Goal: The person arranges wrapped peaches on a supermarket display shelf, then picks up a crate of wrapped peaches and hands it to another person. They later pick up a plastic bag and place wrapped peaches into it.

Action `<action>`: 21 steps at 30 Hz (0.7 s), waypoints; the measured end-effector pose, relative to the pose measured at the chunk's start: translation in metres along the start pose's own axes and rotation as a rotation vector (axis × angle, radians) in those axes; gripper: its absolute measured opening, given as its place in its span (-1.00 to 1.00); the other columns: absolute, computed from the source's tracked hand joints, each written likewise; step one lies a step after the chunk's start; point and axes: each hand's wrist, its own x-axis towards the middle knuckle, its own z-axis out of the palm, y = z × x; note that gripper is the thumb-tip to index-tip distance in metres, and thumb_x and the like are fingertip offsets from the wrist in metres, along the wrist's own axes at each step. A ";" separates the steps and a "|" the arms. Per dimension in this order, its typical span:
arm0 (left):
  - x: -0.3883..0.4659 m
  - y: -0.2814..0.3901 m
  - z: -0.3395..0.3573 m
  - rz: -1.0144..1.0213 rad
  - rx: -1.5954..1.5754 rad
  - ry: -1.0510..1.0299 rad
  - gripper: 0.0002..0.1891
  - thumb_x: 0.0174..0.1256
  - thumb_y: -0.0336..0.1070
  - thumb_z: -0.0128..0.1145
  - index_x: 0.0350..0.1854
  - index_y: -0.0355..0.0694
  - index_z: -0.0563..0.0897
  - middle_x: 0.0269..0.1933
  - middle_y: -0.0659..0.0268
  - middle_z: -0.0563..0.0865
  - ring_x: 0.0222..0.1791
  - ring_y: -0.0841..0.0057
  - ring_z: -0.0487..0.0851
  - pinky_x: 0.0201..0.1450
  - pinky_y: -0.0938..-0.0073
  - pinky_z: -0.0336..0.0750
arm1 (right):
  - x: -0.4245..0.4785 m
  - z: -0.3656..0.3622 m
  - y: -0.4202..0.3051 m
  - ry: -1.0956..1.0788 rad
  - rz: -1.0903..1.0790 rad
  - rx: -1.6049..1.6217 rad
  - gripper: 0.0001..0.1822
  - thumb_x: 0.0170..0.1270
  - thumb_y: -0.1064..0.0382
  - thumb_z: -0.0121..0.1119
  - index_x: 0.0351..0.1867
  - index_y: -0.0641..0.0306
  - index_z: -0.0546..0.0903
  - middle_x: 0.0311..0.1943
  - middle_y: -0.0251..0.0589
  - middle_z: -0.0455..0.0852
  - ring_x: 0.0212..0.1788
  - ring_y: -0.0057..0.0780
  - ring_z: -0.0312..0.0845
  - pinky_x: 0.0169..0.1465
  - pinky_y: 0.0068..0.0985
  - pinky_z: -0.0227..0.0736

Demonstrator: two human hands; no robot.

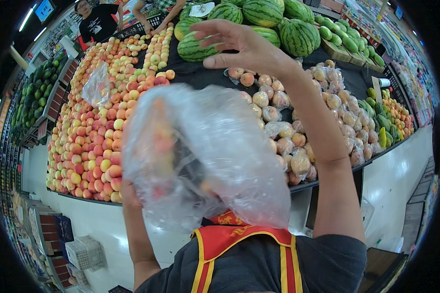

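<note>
A large clear plastic bag (238, 146) billows in front of my chest, blurred by motion and covering the middle of the view. My left hand (131, 196) is at the bag's left edge and appears to grip it; the film hides most of its fingers. Raised over the display, my right hand (242, 47) is empty with its fingers apart, near the striped watermelons (263, 13). On the left lies a broad pile of loose red-and-yellow fruit (91, 146) that look like peaches. Film-wrapped round fruit (284, 144) lie to the right, below my right forearm.
Another clear bag (97, 86) rests on the loose fruit. At the far edge stand a person in a dark shirt (99, 22) and another whose hands (156, 29) touch the fruit. Boxed green melons (346, 38) lie back right; white crates (84, 252) stand lower left.
</note>
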 end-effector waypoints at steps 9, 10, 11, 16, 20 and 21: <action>-0.061 -0.019 -0.091 -0.016 -0.105 0.591 -0.59 0.14 -0.29 -0.27 0.06 -0.32 0.31 -0.04 0.13 0.49 -0.08 0.30 0.48 -0.07 0.28 0.43 | -0.198 0.043 0.073 -0.420 0.349 0.394 0.01 -0.15 -0.14 0.21 0.23 0.30 -0.08 0.18 0.10 0.07 0.19 -0.12 0.07 0.20 -0.39 0.01; -0.068 -0.021 -0.096 -0.009 -0.102 0.640 -0.58 0.14 -0.28 -0.27 0.06 -0.32 0.31 -0.04 0.12 0.49 -0.07 0.30 0.47 -0.07 0.27 0.43 | -0.214 0.049 0.064 -0.476 0.384 0.423 0.05 -0.17 -0.15 0.22 0.24 0.30 -0.12 0.20 0.11 0.03 0.20 -0.10 0.04 0.21 -0.39 -0.02; -0.068 -0.021 -0.099 -0.015 -0.097 0.668 -0.57 0.14 -0.28 -0.28 0.07 -0.33 0.30 -0.03 0.12 0.49 -0.06 0.30 0.47 -0.07 0.27 0.42 | -0.227 0.060 0.058 -0.461 0.450 0.386 0.05 -0.18 -0.15 0.23 0.24 0.31 -0.10 0.18 0.13 0.07 0.20 -0.10 0.06 0.21 -0.39 -0.01; -0.052 -0.024 -0.065 0.024 -0.019 0.781 -0.56 0.13 -0.27 -0.31 0.07 -0.35 0.29 0.03 0.08 0.43 0.00 0.20 0.42 -0.01 0.18 0.38 | -0.271 0.138 0.101 -0.306 0.634 0.340 -0.08 -0.10 0.02 0.23 0.22 0.32 -0.04 0.08 0.17 0.24 0.10 -0.10 0.24 0.12 -0.38 0.14; -0.040 -0.015 -0.078 0.052 0.006 0.519 -0.56 0.11 -0.29 -0.29 0.06 -0.37 0.29 0.03 0.05 0.44 0.01 0.20 0.42 0.02 0.19 0.37 | -0.257 0.155 0.124 -0.041 0.562 0.385 -0.27 -0.04 0.20 0.16 0.18 0.26 0.10 -0.09 0.10 0.45 -0.05 -0.10 0.39 0.01 -0.36 0.25; -0.038 -0.012 -0.071 0.051 0.021 0.522 -0.56 0.10 -0.30 -0.28 0.06 -0.38 0.29 0.02 0.05 0.44 0.01 0.20 0.42 0.03 0.20 0.36 | -0.245 0.146 0.119 0.009 0.587 0.392 -0.32 -0.02 0.24 0.13 0.17 0.26 0.14 -0.10 0.07 0.46 -0.07 -0.14 0.41 0.00 -0.38 0.26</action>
